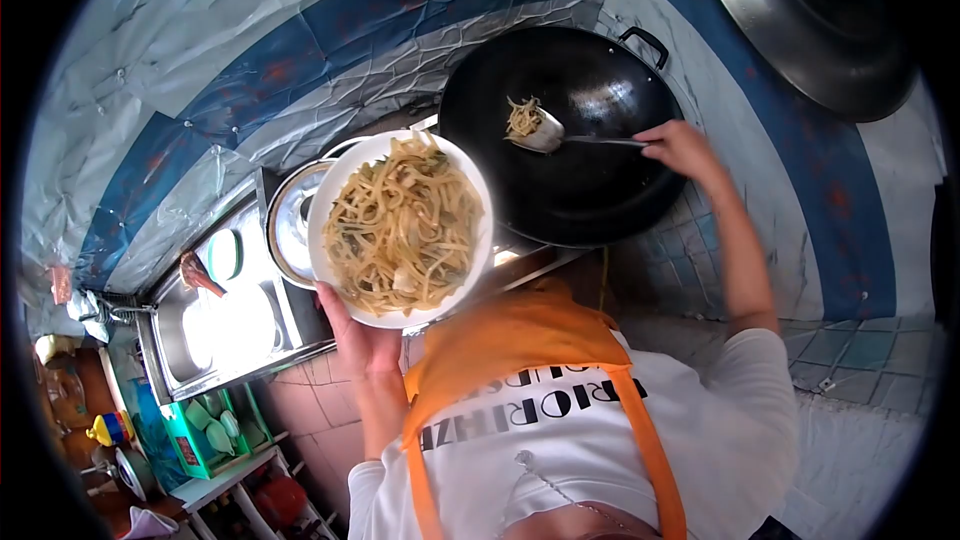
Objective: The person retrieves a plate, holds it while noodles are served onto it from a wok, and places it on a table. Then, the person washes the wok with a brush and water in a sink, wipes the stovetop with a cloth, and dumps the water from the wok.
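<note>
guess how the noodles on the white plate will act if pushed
The noodles are probably limp, since the strands bend and curl. Tangled together, they would likely drag in clumps. Heaped close to the white plate rim, some might slip over.

The round plate [318, 205] is white, the long noodle strands [400, 225] yellow-brown, the round wok [610, 185] black, the bib apron [500, 338] orange, the short-sleeved shirt [715, 385] white with black lettering [582, 399], the wall sheeting [190, 30] pale grey with a red-flecked blue band [400, 15].

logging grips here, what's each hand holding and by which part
The left hand holds a round white plate by its lower-left edge, as pictured. The right hand holds a long-handled metal spatula by its handle.
</note>
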`<move>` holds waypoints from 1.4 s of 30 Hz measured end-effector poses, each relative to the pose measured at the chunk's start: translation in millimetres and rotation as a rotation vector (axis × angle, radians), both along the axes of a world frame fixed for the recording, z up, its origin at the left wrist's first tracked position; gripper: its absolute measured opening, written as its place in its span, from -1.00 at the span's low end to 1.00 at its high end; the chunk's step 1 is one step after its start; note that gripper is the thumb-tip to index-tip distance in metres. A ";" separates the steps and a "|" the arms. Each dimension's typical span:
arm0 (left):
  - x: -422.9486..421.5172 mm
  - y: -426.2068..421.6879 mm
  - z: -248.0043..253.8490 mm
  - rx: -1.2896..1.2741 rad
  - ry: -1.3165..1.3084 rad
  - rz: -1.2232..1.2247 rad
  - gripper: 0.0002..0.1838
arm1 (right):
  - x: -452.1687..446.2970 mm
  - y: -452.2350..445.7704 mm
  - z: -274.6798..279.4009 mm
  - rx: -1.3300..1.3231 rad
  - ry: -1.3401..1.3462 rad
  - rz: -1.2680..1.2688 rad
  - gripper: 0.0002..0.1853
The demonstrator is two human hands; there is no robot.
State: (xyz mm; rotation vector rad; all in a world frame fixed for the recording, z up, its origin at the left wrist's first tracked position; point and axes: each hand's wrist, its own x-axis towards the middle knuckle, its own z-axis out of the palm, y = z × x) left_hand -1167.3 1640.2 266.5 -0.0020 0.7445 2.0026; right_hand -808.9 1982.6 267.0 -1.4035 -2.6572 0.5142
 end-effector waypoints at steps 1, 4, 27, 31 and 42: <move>2.6 0.9 -1.7 0.004 0.006 -0.012 -0.31 | -11.1 -11.0 -16.2 -0.008 0.062 -0.064 -0.71; 6.5 5.6 -7.7 0.031 -0.057 -0.089 -0.34 | -36.7 -24.4 -56.9 -0.020 0.301 -0.197 -0.71; 40.3 112.3 -23.5 -0.007 -0.078 -0.294 -0.43 | 29.9 -159.9 111.0 0.982 0.185 0.021 -0.58; 46.8 118.6 -20.8 -0.038 -0.090 -0.334 -0.41 | 33.5 -165.6 111.6 0.989 0.184 0.028 -0.61; 30.9 82.7 -18.8 -0.034 -0.155 -0.206 -0.41 | 30.0 -116.6 100.2 0.243 0.261 -0.265 -0.71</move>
